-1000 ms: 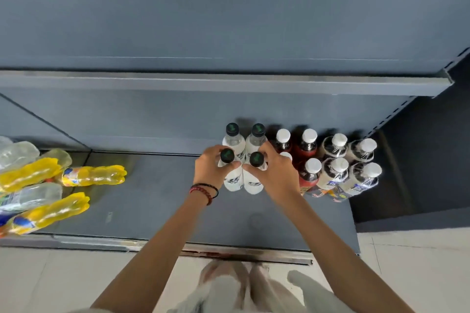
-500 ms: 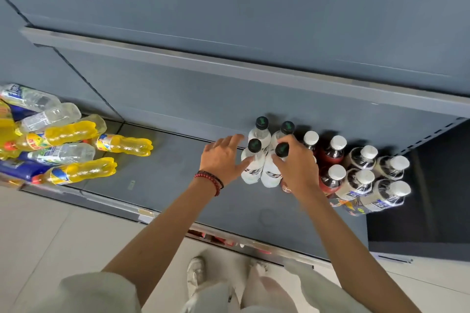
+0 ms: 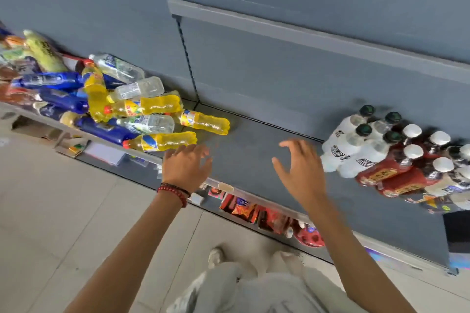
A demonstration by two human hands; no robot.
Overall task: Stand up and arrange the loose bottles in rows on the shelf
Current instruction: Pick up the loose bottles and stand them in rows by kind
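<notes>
Left hand (image 3: 187, 168), right hand (image 3: 297, 170) let go of white bottles (image 3: 340, 143), upright at right; both spread, empty, heading left toward fallen yellow bottle (image 3: 167, 140).

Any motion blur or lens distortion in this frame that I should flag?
Head view: the right hand is motion-blurred, the left hand less so; the upright bottles lean outward, likely wide-angle distortion; lying yellow bottles look fairly sharp; lighting even, no harsh glare.
</notes>
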